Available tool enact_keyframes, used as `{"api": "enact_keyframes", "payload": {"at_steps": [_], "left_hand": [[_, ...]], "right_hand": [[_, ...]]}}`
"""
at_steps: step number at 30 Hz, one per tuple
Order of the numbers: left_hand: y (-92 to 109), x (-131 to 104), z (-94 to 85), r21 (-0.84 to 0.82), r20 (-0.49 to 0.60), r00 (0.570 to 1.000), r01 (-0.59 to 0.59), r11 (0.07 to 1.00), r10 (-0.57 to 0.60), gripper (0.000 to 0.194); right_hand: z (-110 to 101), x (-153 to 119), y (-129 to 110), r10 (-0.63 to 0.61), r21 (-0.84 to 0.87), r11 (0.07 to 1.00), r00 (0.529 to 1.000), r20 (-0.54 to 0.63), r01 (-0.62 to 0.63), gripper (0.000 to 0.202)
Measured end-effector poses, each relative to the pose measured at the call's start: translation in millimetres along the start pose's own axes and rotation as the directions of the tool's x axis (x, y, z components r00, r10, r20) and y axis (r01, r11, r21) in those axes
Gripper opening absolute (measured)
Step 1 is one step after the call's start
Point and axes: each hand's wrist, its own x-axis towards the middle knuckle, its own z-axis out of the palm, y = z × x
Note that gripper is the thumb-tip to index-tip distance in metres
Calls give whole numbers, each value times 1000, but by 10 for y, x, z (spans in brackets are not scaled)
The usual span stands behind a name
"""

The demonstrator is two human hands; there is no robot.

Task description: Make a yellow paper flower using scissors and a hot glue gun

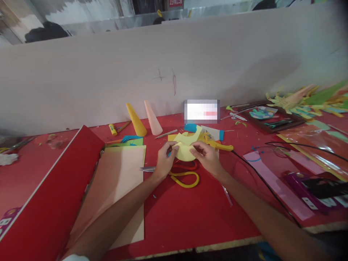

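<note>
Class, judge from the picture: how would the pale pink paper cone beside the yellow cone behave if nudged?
The pale pink paper cone would probably tip if pushed high up, being narrow for its height. It is likely light, looking like rolled paper. Toppled, it might roll, given its round sides.

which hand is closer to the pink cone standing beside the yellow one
Left. The left hand is in front of the pink cone, slightly to its right; the right hand is farther right, across the pale yellow paper.

no text can be read: the white characters on the small rectangular red sign (176, 3) are too blurred.
</note>
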Motion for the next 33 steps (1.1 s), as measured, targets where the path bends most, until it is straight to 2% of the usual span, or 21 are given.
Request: {"api": "enact_keyframes", "payload": {"at_steps": [4, 7, 11, 14, 19, 27, 33], "left_hand": [[55, -22, -19, 90, 33, 998, -58, 994, 56, 38], [79, -32, -22, 107, 111, 989, -114, 988, 102, 34], [85, -40, -14, 87, 226, 968, -131, 988, 109, 31], [92, -45, -6, 92, 273, 956, -136, 986, 106, 30], [88, -46, -1, 143, 254, 967, -63, 988, 25, 32], [113, -46, -5, 149, 287, 958, -72, 986, 27, 31], [111, -45, -2, 131, 280, 960, -28, 991, -10, 36]], "right_hand": [[6, -36, -24, 7, -41, 999, 996, 89, -3, 44], [29, -64, -43, -3, -73, 997, 992, 125, 12, 40], [63, -84, -60, -18, -116, 993, 995, 100, 30, 32], [67, -81, -73, -23, -122, 992, 996, 86, 34, 31], [44, -61, -94, -10, -87, 996, 998, 66, 16, 28], [16, -57, -72, 24, -3, 1000, 993, 112, -23, 21], [32, -62, -94, -4, -38, 999, 991, 131, 9, 25]]}}
